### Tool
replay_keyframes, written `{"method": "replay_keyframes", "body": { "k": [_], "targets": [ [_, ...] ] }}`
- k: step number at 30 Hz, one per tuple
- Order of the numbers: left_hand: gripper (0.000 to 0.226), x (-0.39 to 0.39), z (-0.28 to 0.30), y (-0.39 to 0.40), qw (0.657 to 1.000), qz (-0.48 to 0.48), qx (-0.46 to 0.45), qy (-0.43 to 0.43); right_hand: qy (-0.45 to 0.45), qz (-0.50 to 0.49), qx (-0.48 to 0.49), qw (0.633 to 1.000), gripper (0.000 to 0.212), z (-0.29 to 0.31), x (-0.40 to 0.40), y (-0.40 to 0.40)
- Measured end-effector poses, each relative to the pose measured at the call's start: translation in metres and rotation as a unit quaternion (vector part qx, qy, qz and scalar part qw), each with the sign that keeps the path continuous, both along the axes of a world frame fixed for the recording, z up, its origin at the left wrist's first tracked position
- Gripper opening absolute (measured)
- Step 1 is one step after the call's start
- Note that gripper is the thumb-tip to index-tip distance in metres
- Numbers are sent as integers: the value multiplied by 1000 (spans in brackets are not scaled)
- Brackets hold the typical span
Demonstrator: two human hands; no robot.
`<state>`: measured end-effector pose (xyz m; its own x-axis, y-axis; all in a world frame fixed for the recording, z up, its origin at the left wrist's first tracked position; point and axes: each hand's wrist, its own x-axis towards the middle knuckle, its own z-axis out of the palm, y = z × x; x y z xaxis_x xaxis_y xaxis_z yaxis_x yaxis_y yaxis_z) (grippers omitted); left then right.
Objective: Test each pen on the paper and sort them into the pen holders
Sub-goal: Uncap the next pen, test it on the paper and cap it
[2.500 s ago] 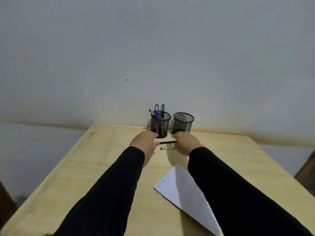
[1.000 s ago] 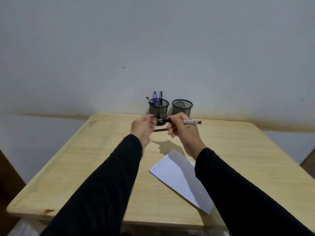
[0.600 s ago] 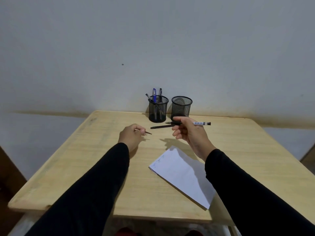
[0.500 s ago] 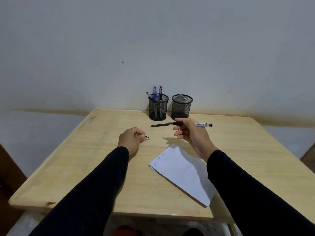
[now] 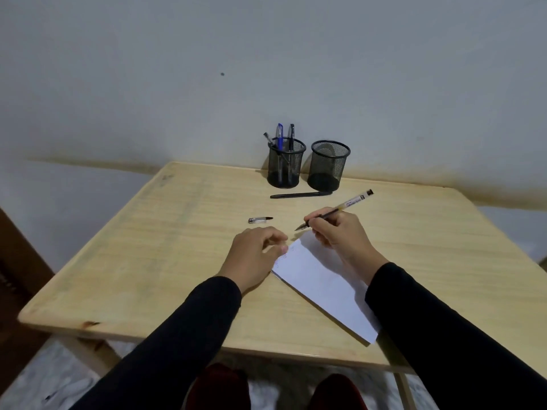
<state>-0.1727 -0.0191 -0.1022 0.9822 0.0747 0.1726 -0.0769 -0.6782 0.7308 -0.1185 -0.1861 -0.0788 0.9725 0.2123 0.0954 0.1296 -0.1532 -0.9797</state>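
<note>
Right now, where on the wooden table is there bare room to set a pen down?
Bare wood spans the light wooden table left of the left hand and the clear pen cap, and right of the right hand. It is crowded around the two black mesh pen holders, the loose black pen and the white paper.

A pale wooden table (image 5: 142,270) stands against a plain grey-white wall (image 5: 207,69) marked by a small dark speck (image 5: 222,74) above and a brownish stain band (image 5: 88,162) along its base, with dark wooden furniture (image 5: 17,261) at far left under dim light.
</note>
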Motion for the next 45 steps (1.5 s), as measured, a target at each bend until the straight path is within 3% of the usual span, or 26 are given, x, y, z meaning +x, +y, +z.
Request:
{"method": "replay_keyframes", "body": {
  "k": [5,13,40,43,45],
  "targets": [
    [20,-1,-8,0,999,-19,34,-20,-67,2,-110,992,18,-15,2,2],
    [21,1,-7,1,998,-32,50,-20,-129,16,-187,974,14,-21,-1,4],
    [22,4,-7,1,996,-35,78,-5,-118,-42,-178,976,18,-23,0,5],
    [21,9,2,4,999,29,-19,-23,-100,-54,-152,982,17,-20,0,3],
    [29,21,6,13,993,105,3,-62,-66,-51,-92,992,18,-16,-1,3]
  ]
}}
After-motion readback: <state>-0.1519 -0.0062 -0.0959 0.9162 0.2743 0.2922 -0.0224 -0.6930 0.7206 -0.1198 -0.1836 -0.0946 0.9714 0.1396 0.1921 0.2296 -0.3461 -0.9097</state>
